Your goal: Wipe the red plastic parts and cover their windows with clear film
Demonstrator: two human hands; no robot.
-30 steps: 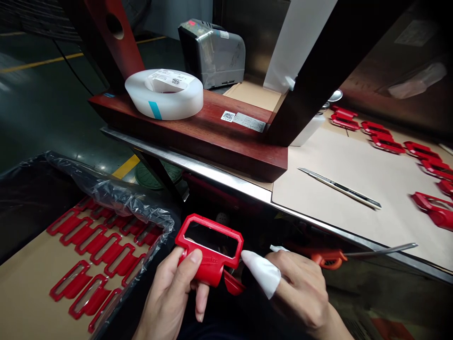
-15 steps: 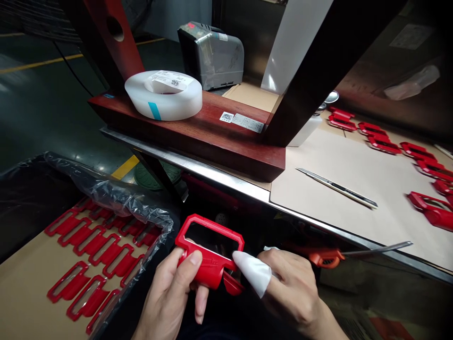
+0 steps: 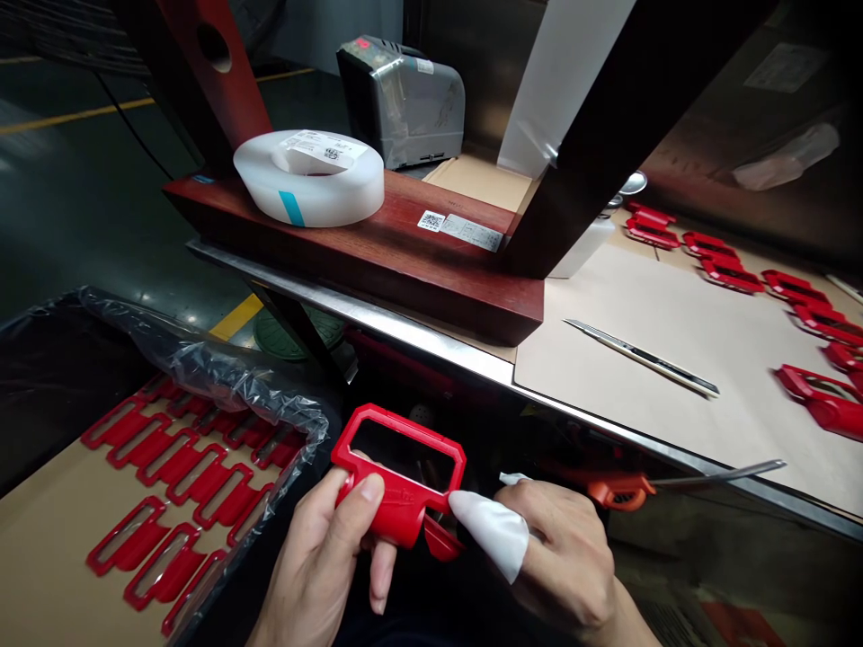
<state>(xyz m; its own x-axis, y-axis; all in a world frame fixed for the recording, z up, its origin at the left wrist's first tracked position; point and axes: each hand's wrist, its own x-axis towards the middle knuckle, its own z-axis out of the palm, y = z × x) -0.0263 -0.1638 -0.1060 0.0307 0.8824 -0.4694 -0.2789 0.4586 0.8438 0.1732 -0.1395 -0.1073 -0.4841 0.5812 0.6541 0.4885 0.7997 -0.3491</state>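
Note:
My left hand [image 3: 330,544] grips a red plastic frame [image 3: 397,517], thumb on its front face and fingers behind. The frame has a wide rectangular opening and a rounded lower section; a red flap hangs at its lower right. My right hand [image 3: 563,548] is closed, with a white cloth [image 3: 495,530] drawn over its pointing index finger. That cloth-covered fingertip sits at the right edge of the frame, just below the corner of the opening. Whether it presses on the frame, I cannot tell.
At left, a plastic-lined box [image 3: 303,422] holds rows of red frames [image 3: 162,557]. A utility knife [image 3: 640,358] and more red frames [image 3: 728,261] lie on the paper-covered bench [image 3: 539,359]. A film roll [image 3: 310,193] rests on a wooden stand [image 3: 404,270]. An orange-handled tool [image 3: 620,492] juts near the bench edge.
The cloth-covered right fingertip has shifted slightly right and down along the frame's right side. My left hand keeps its hold with the frame at nearly the same angle.

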